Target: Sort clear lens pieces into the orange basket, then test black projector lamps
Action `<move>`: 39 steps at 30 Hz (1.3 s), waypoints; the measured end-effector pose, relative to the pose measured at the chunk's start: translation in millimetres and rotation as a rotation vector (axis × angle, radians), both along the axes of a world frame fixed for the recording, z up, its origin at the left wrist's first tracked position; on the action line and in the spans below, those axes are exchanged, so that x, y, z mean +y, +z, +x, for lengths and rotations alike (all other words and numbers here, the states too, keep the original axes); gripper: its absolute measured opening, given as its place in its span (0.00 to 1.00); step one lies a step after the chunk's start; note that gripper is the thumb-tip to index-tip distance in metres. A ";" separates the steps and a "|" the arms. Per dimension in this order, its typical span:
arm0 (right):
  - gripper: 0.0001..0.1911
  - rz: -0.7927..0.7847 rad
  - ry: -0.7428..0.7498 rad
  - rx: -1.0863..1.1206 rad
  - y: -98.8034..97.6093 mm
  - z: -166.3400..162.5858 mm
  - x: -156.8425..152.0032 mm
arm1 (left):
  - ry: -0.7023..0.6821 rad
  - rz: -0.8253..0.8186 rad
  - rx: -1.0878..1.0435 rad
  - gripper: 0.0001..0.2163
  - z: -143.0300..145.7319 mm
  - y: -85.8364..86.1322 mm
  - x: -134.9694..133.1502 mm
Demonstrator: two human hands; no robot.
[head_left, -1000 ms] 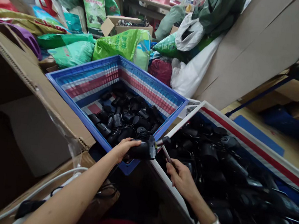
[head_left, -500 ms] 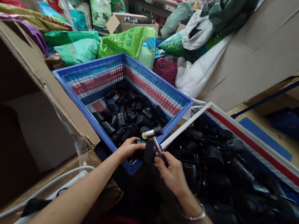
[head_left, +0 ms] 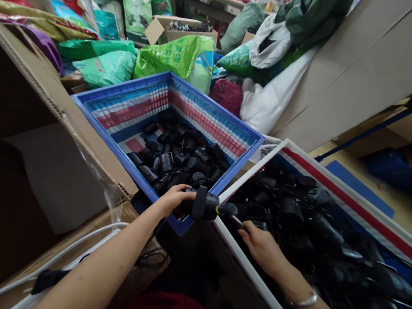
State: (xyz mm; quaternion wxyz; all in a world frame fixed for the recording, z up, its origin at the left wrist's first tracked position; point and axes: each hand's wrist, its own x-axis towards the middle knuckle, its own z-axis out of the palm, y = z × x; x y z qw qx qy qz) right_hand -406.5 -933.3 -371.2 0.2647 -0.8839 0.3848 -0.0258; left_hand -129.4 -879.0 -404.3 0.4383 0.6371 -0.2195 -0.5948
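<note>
Two grips near crate rims [head_left: 240, 165]: left hand [head_left: 171, 201] black device [head_left: 205, 204], right hand [head_left: 260, 245] hammer [head_left: 227, 209]

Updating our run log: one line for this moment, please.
left hand holds black device | right hand grips hammer | hammer at device's end, contact unclear

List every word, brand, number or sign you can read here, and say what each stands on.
No text can be read for certain.
Bright green bag: characters, too blurred.
Tall green-and-white bag: characters, too blurred.
Gold bag: red print, too blurred.
Black device in the left hand: no lettering can be made out.
</note>
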 end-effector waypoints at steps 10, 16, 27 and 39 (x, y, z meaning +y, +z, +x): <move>0.13 -0.093 -0.233 -0.367 62.7 7.1 -11.8 | 0.010 -0.047 -0.016 0.12 0.4 -0.2 3.7; 0.14 -0.059 -0.153 -0.275 20.9 -5.4 -4.3 | 0.024 -0.052 0.008 0.12 -1.1 -1.4 2.1; 0.18 0.090 -0.320 -0.176 -6.7 -8.0 -8.7 | 0.128 0.006 0.073 0.17 -4.3 16.4 11.6; 0.14 -0.043 -0.191 -0.317 -74.4 39.8 -15.9 | 0.245 -0.135 0.312 0.18 4.0 70.0 55.0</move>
